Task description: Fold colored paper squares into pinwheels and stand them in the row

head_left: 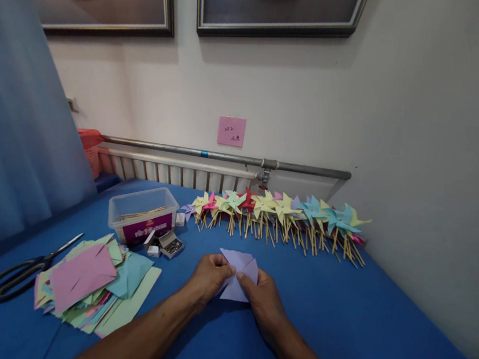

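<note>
One square sheet of lilac paper with cuts running in from its corners (239,260) is held above the middle of the blue-covered table (327,320), gripped by two bare hands: its left side is pinched between the thumb and fingers of the left hand (211,276), its right side by the right hand (265,299). One pair of black-handled metal scissors (46,261), one clear plastic tub with a purple label (146,228) and one small open box of metal pins (171,245) are seen. The multicoloured paper pinwheels on wooden sticks (265,204) are crowded into one row and cannot be counted exactly.

Thin sticks are contained in the tub, and one small white box (180,219) is set just beside it. A loose pile of coloured paper sheets (84,274), topped by a pink one, is placed left of the left forearm, near the scissors. The far left is closed off by a blue fabric curtain (23,122).

The table's far edge is bounded by a white radiator (172,164), its right edge by the white wall (427,182). Bare blue cover is left between hands and pinwheels, and more widely at right.
</note>
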Tool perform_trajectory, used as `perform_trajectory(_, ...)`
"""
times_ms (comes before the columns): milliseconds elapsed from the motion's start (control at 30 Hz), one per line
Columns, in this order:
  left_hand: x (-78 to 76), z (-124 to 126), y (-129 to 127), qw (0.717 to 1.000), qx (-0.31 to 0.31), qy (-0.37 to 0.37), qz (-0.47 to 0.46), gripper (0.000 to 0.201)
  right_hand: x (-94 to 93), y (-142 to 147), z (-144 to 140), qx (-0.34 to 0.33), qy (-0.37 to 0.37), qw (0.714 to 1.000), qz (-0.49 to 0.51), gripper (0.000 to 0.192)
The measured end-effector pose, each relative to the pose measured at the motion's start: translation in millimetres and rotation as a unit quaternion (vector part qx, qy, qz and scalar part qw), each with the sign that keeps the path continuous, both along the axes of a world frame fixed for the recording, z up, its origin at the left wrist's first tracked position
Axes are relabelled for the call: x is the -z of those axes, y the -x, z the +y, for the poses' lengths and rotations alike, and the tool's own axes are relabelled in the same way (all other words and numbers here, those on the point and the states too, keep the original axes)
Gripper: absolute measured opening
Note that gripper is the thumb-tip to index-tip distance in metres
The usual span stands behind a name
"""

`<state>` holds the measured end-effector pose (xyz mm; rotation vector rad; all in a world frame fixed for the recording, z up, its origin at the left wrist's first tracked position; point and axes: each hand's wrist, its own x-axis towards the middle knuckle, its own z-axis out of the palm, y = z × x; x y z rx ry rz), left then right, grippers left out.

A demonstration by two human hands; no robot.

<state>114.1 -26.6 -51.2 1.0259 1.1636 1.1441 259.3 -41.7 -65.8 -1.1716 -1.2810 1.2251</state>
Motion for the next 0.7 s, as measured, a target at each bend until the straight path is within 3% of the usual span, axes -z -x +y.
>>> perform_trajectory(233,-0.7,-1,-2,1.0,-0.008,0.004,-0.001,0.025,-3.8,0,-2,-0.005,-0.003,1.0,0.013,0.042)
perform_trajectory(467,-0.6,-1,-2,1.0,-0.001,-0.001,0.016,0.023,-0.8,1,2,0.033,0.01,0.988,0.148,0.039)
perform_trajectory(700,0.0,-2,-2,0.999,0.018,0.009,0.029,0.024,-19.5,4,-7,0.006,0.078,0.972,0.22,0.047)
